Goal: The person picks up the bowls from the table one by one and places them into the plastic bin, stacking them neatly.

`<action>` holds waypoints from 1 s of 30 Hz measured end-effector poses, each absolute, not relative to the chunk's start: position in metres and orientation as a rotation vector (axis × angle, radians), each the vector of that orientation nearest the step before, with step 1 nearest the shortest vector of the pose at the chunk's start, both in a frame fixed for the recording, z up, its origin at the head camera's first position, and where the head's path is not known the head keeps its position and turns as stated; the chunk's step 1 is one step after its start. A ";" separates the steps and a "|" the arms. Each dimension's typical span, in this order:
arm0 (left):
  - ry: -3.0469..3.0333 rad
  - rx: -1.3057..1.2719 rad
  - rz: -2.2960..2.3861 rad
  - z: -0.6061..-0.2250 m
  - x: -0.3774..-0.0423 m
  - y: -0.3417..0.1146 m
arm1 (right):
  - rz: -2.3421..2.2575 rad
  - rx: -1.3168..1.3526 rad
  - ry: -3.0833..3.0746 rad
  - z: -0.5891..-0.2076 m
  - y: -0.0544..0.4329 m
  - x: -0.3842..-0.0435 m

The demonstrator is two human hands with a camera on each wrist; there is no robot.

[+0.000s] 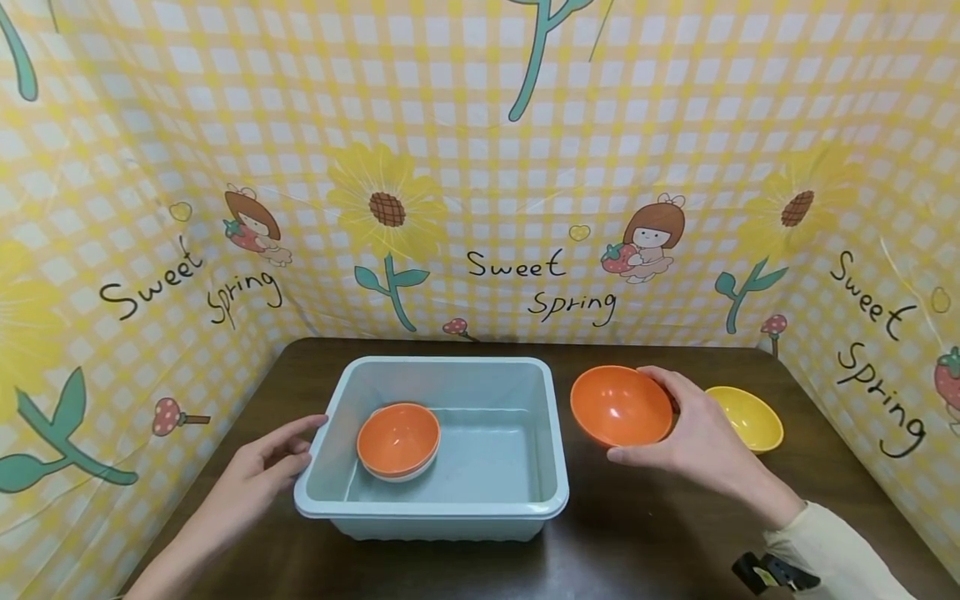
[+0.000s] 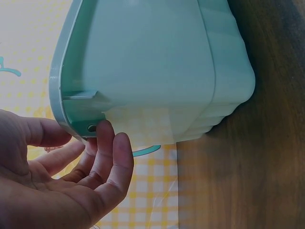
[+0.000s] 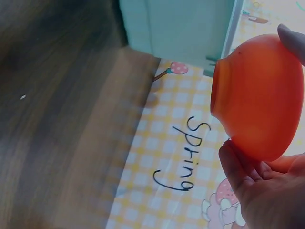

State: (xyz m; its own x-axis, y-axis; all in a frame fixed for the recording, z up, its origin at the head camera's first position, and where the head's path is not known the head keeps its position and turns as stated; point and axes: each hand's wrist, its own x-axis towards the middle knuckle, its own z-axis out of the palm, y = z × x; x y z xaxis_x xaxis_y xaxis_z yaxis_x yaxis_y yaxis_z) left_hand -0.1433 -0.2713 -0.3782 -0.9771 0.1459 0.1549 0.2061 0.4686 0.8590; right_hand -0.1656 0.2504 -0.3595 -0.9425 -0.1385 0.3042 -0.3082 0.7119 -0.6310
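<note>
My right hand [image 1: 693, 425] grips an orange bowl [image 1: 621, 406] by its side, thumb at the near edge and fingers at the far edge. The bowl is off the table, just right of a light blue plastic basin [image 1: 487, 510]. Its rounded outside and foot show in the right wrist view. At the basin's left end, my left hand [image 1: 258, 467] holds the rim, with the thumb and fingertips [image 2: 104, 130] at the edge. Inside the basin, toward the left, another orange bowl [image 1: 397, 437] sits on a whitish bowl [image 1: 401, 477], mostly hidden beneath it.
A yellow bowl [image 1: 750, 419] stands on the dark wooden table [image 1: 637, 533], partly behind my right hand. Yellow checked cloth [image 1: 480, 183] with printed flowers hangs around the table's back and sides. A dark strap [image 1: 772, 573] crosses my right sleeve.
</note>
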 end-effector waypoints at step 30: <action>-2.644 -0.309 -1.548 -0.380 -0.143 -0.271 | 1.174 0.460 -2.654 -0.322 0.221 -0.156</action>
